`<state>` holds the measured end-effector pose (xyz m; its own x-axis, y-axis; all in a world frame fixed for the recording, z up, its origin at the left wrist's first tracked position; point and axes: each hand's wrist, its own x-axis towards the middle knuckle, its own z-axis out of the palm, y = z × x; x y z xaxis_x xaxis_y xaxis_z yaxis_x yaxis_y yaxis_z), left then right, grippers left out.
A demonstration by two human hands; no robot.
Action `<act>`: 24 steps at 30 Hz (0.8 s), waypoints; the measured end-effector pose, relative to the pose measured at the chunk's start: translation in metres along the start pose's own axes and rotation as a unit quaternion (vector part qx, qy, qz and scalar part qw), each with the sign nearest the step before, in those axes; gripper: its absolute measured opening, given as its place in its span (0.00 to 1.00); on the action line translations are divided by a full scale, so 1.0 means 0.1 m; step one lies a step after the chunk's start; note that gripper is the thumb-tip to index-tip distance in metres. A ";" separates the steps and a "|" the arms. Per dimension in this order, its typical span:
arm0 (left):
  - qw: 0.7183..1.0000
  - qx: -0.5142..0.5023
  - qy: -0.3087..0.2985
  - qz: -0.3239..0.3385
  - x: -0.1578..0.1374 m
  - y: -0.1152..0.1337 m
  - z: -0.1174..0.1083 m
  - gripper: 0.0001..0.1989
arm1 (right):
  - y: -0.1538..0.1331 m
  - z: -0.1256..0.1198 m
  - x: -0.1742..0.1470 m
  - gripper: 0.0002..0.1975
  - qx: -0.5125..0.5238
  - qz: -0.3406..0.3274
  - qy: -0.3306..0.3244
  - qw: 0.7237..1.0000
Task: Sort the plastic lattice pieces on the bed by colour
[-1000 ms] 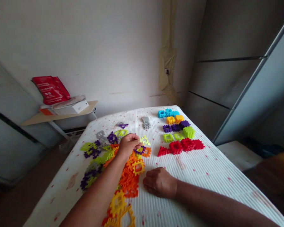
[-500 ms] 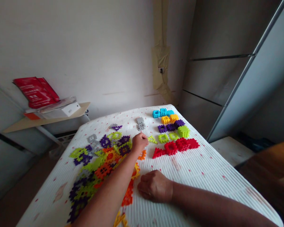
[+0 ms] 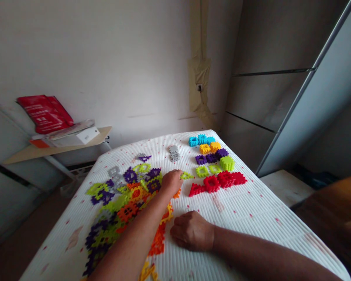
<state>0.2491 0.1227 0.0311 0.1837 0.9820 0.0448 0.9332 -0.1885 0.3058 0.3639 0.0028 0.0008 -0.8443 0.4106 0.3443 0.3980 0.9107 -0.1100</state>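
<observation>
My left hand (image 3: 172, 182) reaches over the right edge of a mixed pile of toothed plastic building pieces (image 3: 128, 210). Its fingers are curled closed, and whatever they grip is hidden. Just right of them lies a lime-green triangular piece (image 3: 187, 175); an orange piece (image 3: 177, 194) shows partly below the hand. My right hand (image 3: 192, 231) rests on the ribbed white cover in a loose fist, beside the pile, with nothing showing in it. Right of the left hand sit stacks of red pieces (image 3: 212, 183) and lime-green frames (image 3: 202, 171).
Farther back are purple (image 3: 211, 157), yellow (image 3: 205, 148) and blue stacks (image 3: 202, 138), plus grey pieces (image 3: 173, 150). A grey and purple pair (image 3: 143, 157) lies left of them. A side shelf (image 3: 61, 145) holds red packets (image 3: 43, 113). A wardrobe (image 3: 260, 97) stands right.
My left hand has drawn slightly back toward me, uncovering more of the lime-green triangle and covering more of the orange piece. My right hand has stayed in place.
</observation>
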 end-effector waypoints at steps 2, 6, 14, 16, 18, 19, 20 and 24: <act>1.000 0.003 -0.001 0.001 0.00 0.01 0.00 0.16 | 0.00 0.01 0.00 0.09 0.001 -0.001 0.001 1.000; 1.000 -0.002 0.001 0.011 -0.02 0.02 -0.01 0.14 | 0.01 0.02 -0.01 0.09 0.001 0.001 0.006 1.000; 0.999 -0.020 0.009 0.027 -0.08 0.06 -0.02 0.13 | 0.00 0.01 -0.01 0.10 0.011 0.008 0.008 1.000; 0.999 -0.023 0.017 0.026 -0.09 0.08 -0.03 0.12 | 0.00 0.01 -0.01 0.11 0.012 0.006 0.008 1.000; 0.999 -0.027 0.030 0.022 -0.11 0.07 -0.10 0.12 | -0.01 0.00 -0.01 0.11 0.012 0.007 0.011 1.000; 0.999 -0.028 0.040 0.015 -0.11 0.04 -0.15 0.12 | -0.01 -0.01 -0.01 0.11 0.014 0.008 0.012 1.000; 0.998 -0.028 0.053 0.002 -0.12 -0.01 -0.23 0.12 | -0.01 -0.01 -0.01 0.11 0.016 0.009 0.012 1.000; 0.988 -0.018 0.114 -0.107 -0.20 -0.43 -0.60 0.12 | -0.01 -0.03 -0.01 0.11 0.024 0.003 0.022 0.999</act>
<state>0.1865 0.1119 0.0740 -0.0945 0.9777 0.1874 0.9309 0.0201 0.3648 0.3649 0.0011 0.0033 -0.8252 0.4146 0.3837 0.3841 0.9098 -0.1571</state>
